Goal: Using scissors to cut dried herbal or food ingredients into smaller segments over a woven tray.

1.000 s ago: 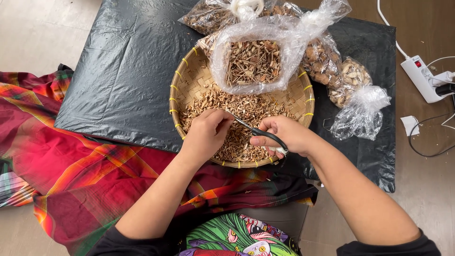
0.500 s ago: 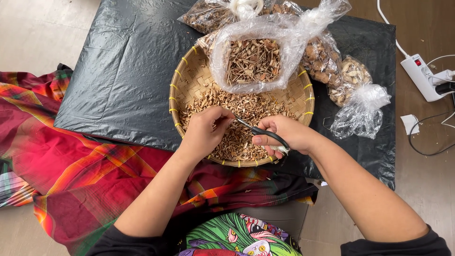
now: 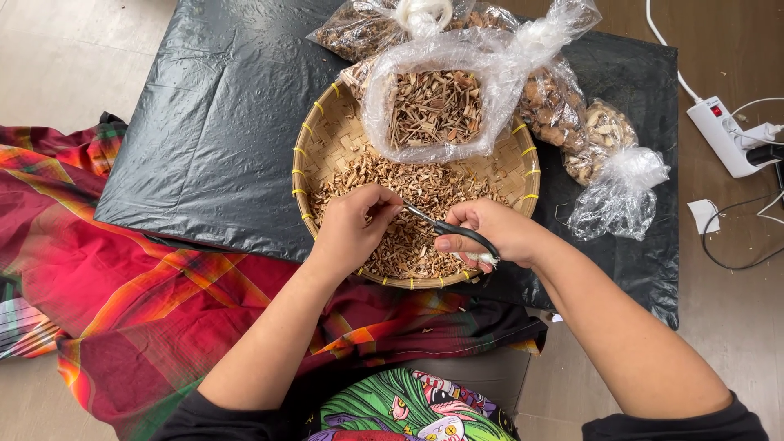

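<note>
Round woven bamboo tray with yellow rim ties sits at centre, on a black plastic sheet spread over the floor. Tray bed covered with chopped dry brown plant pieces, the heap thickest toward 6 o'clock.

Left hand over the tray's 7 o'clock edge — fingers curled shut, tips pinched together on something small at the scissor blades; what it is, too small to tell.

Right hand at the tray's 5 o'clock edge, fingers closed through the handles of black-handled metal scissors. Blades point toward 10 o'clock, tips meeting the left fingertips, directly above the heap.

At the tray's 12 o'clock: open clear plastic bag of cut dry stalks, resting partly inside the rim. Behind and to 2 o'clock — more knotted clear bags of dried pieces on the sheet.

White power strip with cables on the floor at 2 o'clock, off the sheet. Red plaid cloth at 8 o'clock, running under the forearms.
</note>
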